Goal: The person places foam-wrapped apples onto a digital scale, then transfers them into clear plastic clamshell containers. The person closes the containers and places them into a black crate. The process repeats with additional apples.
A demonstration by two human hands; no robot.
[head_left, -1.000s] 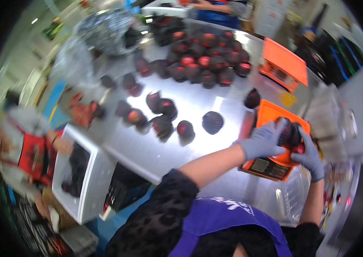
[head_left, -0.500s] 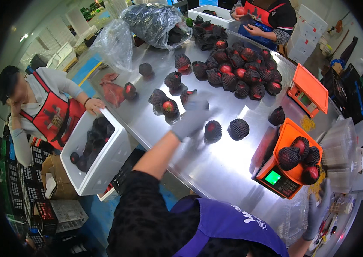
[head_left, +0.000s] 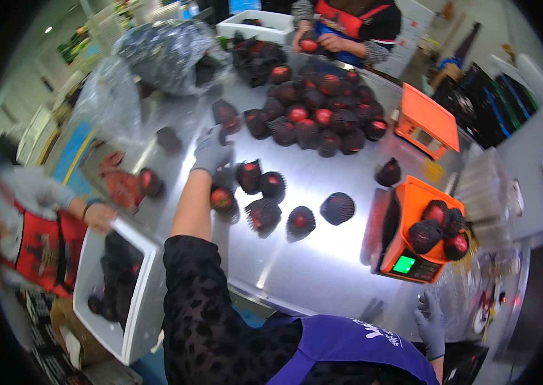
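My left hand (head_left: 212, 153), in a grey glove, reaches far over the metal table (head_left: 255, 256). Its fingers curl round a dark netted fruit, mostly hidden under the hand. Just beyond it sits another red fruit in a black foam net (head_left: 225, 115). Nearer me lie several more netted fruits, among them one by my forearm (head_left: 222, 199) and one farther right (head_left: 337, 208). Low at the right, my gloved right hand (head_left: 430, 322) is empty, its fingers loosely bent and apart. It is below the orange scale (head_left: 408, 264), whose pan bears several netted fruits (head_left: 425, 236).
A large heap of netted fruits (head_left: 322, 115) covers the far middle. Behind it, a co-worker's hands (head_left: 332, 43) hold a red fruit. At left, another person steadies a white foam box (head_left: 146, 292). A second orange scale (head_left: 426, 122) and clear plastic containers (head_left: 486, 192) are at right.
My left hand has moved left and away from me across the table. My right hand has moved left, below the scale. The whole view has shifted; the far co-worker's hands have come together round the fruit.
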